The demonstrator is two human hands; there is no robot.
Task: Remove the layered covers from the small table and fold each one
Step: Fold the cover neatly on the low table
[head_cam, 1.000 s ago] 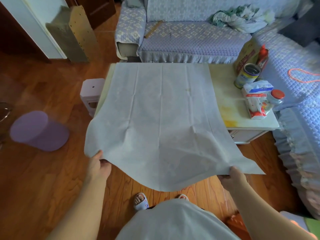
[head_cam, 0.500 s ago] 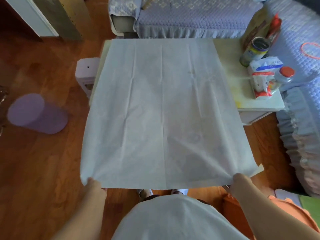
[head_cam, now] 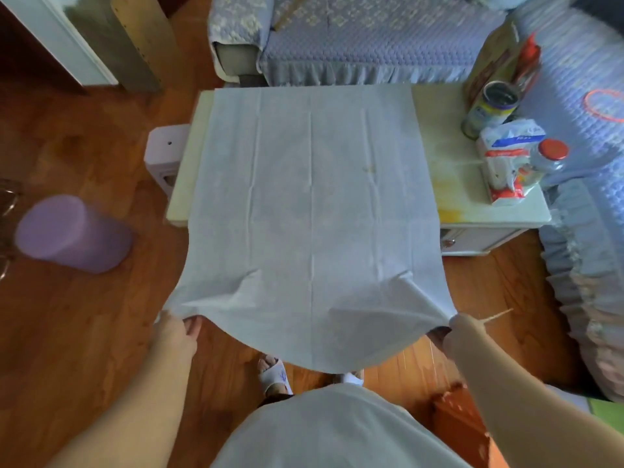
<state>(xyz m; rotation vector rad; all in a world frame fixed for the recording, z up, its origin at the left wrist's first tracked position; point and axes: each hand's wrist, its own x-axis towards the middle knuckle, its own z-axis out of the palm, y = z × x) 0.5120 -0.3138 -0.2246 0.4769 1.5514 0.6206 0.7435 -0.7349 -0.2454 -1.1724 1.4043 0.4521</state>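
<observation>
I am pinching the near corners of the top cover [head_cam: 310, 204], my left hand [head_cam: 175, 332] on the left corner and my right hand [head_cam: 454, 332] on the right, both held off the near edge of the bench [head_cam: 486, 211] with my arms well apart. The far part of the cover is lying flat on the bench, while the near part is hanging in the air and sagging between my hands toward my feet. It is looking thin, light and limp, with old fold creases running lengthwise, so I judge it will slide off easily but droop wherever unsupported. I am thinking the corners are the right hold, keeping the edge taut for folding.
</observation>
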